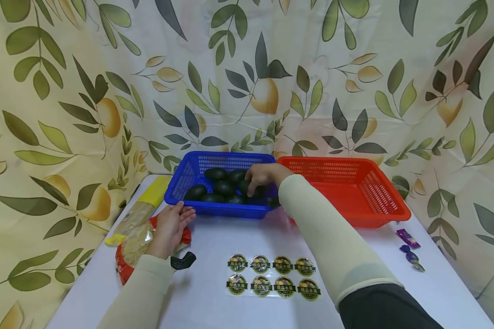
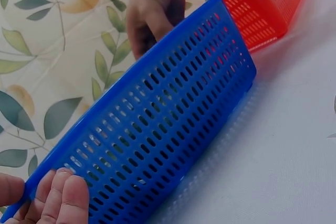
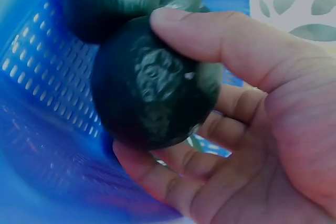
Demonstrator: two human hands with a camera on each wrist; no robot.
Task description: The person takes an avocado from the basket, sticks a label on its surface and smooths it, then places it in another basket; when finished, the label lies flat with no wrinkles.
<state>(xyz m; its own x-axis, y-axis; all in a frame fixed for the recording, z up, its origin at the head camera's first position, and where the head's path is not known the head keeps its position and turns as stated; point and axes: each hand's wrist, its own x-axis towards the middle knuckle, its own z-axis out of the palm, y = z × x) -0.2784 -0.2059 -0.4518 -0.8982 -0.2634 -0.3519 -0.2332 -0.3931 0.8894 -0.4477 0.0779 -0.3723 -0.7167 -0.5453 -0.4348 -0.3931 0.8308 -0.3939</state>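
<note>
We are lifting one dark avocado (image 3: 152, 85) out of the blue basket (image 1: 189, 176), which sits on the tabletop (image 1: 214, 246) at approx. 11 o'clock from the sticker sheet (image 1: 273, 276).

Procedure, as we judge it:
1. Keep the left hand (image 1: 169, 228) on the basket's near rim so the basket does not slide during the lift.
2. Lift the fruit straight up, clear of the rim and of neighbouring avocados (image 1: 214, 187); avoid squeezing, since ripe flesh likely bruises.
3. Keep the skin dry and uncrushed where a label may go.

Fingers, right hand (image 1: 265, 176): curled approx. halfway round the avocado, thumb (image 3: 220, 40) across the top, remaining fingers (image 3: 173, 182) cupped beneath. The wrist view confirms firm wrap-around contact; the fruit sits just above the basket floor, w/ other avocados behind it.

Fingers, left hand: nearly straight and held together, tips (image 2: 65, 198) resting against the basket's near outer wall at its left end. Nothing is gripped.

The red basket (image 1: 354, 192) stands touching the blue one at 3 o'clock.
</note>
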